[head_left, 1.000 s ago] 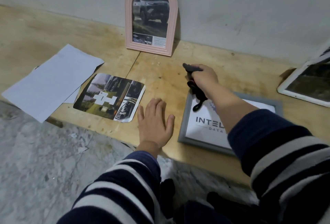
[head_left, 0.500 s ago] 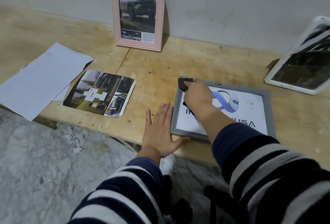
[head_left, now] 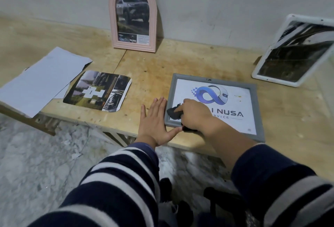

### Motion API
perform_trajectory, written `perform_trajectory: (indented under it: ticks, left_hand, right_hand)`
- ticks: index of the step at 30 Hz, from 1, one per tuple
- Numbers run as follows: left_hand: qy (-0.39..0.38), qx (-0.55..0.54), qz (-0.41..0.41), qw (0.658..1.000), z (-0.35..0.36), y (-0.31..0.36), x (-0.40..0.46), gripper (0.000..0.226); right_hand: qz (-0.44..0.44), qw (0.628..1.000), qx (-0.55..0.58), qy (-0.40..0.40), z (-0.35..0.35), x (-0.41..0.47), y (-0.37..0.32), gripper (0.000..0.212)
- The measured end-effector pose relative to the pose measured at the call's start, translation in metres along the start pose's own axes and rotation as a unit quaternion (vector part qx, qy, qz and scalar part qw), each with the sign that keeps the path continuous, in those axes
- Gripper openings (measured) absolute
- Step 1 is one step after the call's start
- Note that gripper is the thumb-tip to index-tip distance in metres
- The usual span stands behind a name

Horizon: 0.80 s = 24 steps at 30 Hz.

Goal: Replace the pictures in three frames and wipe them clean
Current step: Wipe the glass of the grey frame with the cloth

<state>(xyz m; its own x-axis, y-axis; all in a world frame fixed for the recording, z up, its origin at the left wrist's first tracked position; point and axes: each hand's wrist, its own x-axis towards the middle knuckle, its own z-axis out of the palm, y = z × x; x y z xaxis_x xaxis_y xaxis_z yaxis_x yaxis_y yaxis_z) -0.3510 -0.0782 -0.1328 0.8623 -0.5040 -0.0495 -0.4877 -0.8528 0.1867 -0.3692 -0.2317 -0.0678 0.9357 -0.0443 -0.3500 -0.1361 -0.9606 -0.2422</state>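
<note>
While the left hand lies flat on the wooden table with its fingers straight and its thumb spread along the near corner of the grey frame, the right hand presses a black cloth onto the frame's lower left part, fingers curled round the cloth. The frame lies face up near the table's front edge, and the hand and forearm cover part of the lettering on the logo print inside it; a few small specks show on the print's right side. Both arms wear dark sleeves with pale stripes. To the left, well apart from the frame, a loose photo with rounded corners lies flat, its left edge overlapping white paper sheets that jut past the table edge. Farther back, a pink arched frame holding a car picture stands against the wall, and at the far right a white frame leans tilted against the wall.
</note>
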Motion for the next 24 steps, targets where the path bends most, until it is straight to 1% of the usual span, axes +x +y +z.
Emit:
perform_trajectory:
  ticks: [2, 4, 6, 8, 11, 13, 14, 16, 18, 19, 24]
  left_hand:
    - [0.011, -0.027, -0.008, 1.0, -0.001, 0.002, -0.002, 0.116]
    - [0.029, -0.058, -0.004, 0.998, -0.005, 0.009, -0.003, 0.112]
    - [0.053, -0.053, 0.024, 0.997, -0.008, 0.021, -0.004, 0.11]
    - [0.061, -0.039, 0.035, 0.997, -0.008, 0.034, -0.004, 0.111]
    - [0.071, -0.036, -0.001, 0.997, -0.001, 0.046, 0.002, 0.114]
    - [0.076, -0.036, -0.009, 0.996, 0.004, 0.046, 0.003, 0.115]
    - [0.074, -0.038, -0.01, 0.996, 0.005, 0.045, 0.004, 0.116]
    - [0.06, -0.04, -0.018, 0.997, 0.006, 0.044, 0.005, 0.118]
    - [0.041, -0.042, -0.025, 0.998, 0.006, 0.045, 0.006, 0.12]
    - [0.038, -0.044, -0.027, 0.998, 0.005, 0.045, 0.007, 0.12]
    - [0.036, -0.057, -0.026, 0.997, 0.005, 0.044, 0.007, 0.119]
  right_hand:
    - [0.029, 0.997, 0.051, -0.041, -0.011, -0.008, 0.005, 0.043]
    - [0.072, 0.989, 0.12, -0.052, -0.028, -0.009, 0.018, 0.03]
    - [0.098, 0.981, 0.17, -0.009, -0.046, -0.004, 0.035, 0.019]
    - [0.112, 0.976, 0.181, 0.042, -0.058, 0.005, 0.048, 0.018]
    - [0.134, 0.976, 0.14, 0.101, -0.067, 0.024, 0.058, 0.029]
    - [0.147, 0.975, 0.109, 0.127, -0.067, 0.04, 0.059, 0.034]
    - [0.152, 0.976, 0.093, 0.127, -0.064, 0.048, 0.059, 0.037]
    - [0.156, 0.981, 0.061, 0.102, -0.05, 0.061, 0.057, 0.038]
    - [0.16, 0.983, 0.047, 0.078, -0.032, 0.065, 0.054, 0.041]
    - [0.157, 0.984, 0.041, 0.078, -0.025, 0.064, 0.053, 0.042]
    - [0.09, 0.993, 0.03, 0.064, -0.009, 0.031, 0.053, 0.045]
